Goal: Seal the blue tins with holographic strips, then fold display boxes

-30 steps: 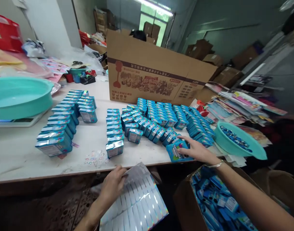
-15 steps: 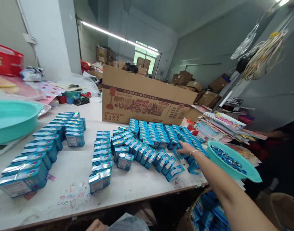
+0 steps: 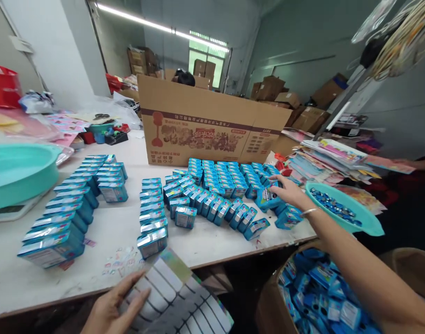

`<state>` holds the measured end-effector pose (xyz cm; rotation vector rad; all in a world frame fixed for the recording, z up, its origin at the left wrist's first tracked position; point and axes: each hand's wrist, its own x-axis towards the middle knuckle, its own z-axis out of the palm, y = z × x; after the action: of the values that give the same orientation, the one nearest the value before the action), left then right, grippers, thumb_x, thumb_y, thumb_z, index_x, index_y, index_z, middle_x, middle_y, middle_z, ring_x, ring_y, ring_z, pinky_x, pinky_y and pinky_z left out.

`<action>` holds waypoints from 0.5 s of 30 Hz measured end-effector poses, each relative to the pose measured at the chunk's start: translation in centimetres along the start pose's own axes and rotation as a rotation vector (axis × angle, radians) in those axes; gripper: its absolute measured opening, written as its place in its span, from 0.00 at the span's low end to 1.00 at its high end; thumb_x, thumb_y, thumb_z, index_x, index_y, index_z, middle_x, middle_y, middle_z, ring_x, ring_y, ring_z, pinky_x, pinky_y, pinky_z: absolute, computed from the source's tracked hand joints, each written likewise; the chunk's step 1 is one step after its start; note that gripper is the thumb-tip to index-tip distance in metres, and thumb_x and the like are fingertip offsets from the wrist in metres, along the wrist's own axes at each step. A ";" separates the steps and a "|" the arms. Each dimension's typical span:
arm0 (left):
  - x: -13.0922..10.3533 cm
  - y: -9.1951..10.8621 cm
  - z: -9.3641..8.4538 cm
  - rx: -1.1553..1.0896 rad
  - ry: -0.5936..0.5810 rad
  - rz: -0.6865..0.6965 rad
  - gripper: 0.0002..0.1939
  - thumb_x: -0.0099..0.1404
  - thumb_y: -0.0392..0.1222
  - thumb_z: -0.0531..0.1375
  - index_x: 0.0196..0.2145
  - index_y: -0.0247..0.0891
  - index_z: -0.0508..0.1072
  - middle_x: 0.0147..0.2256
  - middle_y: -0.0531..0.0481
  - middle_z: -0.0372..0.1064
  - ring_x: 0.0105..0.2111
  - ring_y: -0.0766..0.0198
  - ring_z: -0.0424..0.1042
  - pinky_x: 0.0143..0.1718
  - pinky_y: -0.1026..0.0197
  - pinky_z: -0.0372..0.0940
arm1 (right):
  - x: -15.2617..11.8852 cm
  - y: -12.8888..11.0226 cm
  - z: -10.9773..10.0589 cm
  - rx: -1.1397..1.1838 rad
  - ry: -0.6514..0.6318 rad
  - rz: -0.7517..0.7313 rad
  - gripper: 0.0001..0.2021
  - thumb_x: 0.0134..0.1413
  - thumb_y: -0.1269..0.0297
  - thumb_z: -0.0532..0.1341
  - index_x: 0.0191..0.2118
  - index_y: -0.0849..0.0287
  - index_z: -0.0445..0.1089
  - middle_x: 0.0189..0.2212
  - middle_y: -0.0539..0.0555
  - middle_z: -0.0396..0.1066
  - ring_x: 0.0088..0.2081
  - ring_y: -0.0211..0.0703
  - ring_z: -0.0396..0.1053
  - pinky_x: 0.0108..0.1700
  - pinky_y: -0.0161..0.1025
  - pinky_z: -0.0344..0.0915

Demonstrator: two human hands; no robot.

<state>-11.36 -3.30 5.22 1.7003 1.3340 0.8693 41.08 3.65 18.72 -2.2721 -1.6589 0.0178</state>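
Note:
My right hand (image 3: 289, 191) is closed on a small blue box (image 3: 266, 198) at the right end of the rows, its printed face turned toward me. Many similar blue boxes (image 3: 212, 206) stand in rows across the white table, with a further double row (image 3: 64, 218) on the left. Low in the view my left hand (image 3: 118, 301) grips a sheet of white labels (image 3: 174, 297) by its left edge, thumb on top. The sheet is tilted and reaches below the table's front edge.
A turquoise basin (image 3: 365, 227) with small blue-and-silver pieces stands at the right. Beneath it, a carton (image 3: 268, 292) holds more blue boxes. A big cardboard panel (image 3: 212, 97) stands behind the rows. Another turquoise basin (image 3: 21, 176) is at far left. A person's head (image 3: 185, 78) shows behind the panel.
My right hand has lifted a blue box a little and turned its face toward me. My left hand has risen into view with the label sheet. The camera view has shifted.

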 end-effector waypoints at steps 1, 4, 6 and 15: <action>0.3 0.6 -0.6 -0.013 0.010 -0.020 0.25 0.53 0.62 0.65 0.43 0.46 0.81 0.45 0.50 0.80 0.47 0.48 0.78 0.52 0.53 0.71 | -1.4 -0.8 0.4 0.067 -0.015 -0.028 0.20 0.53 0.62 0.57 0.52 0.56 0.70 0.41 0.56 0.76 0.40 0.51 0.74 0.42 0.44 0.69; 1.2 2.8 -1.4 -0.060 0.006 -0.042 0.26 0.51 0.61 0.66 0.42 0.43 0.81 0.44 0.47 0.80 0.47 0.47 0.77 0.52 0.51 0.70 | -6.3 -3.9 3.9 0.370 -0.109 -0.099 0.16 0.50 0.61 0.57 0.44 0.55 0.73 0.39 0.53 0.76 0.37 0.48 0.74 0.39 0.41 0.69; 1.6 4.1 -1.4 -0.086 -0.019 -0.046 0.25 0.50 0.59 0.66 0.42 0.41 0.81 0.44 0.46 0.80 0.47 0.48 0.77 0.52 0.50 0.70 | -9.0 -6.2 7.4 0.453 -0.156 -0.041 0.13 0.46 0.60 0.57 0.37 0.55 0.74 0.31 0.50 0.75 0.31 0.46 0.72 0.34 0.40 0.68; 1.7 8.6 0.2 -0.287 -0.258 -0.125 0.25 0.54 0.57 0.63 0.43 0.36 0.80 0.38 0.45 0.79 0.39 0.52 0.75 0.44 0.54 0.70 | -11.5 -12.1 16.3 0.453 -0.017 0.113 0.22 0.53 0.45 0.56 0.42 0.58 0.72 0.39 0.59 0.74 0.36 0.51 0.71 0.39 0.44 0.67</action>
<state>-7.04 -2.80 12.89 1.4353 1.0730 0.7051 22.93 0.35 4.42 -2.0144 -1.3620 0.3983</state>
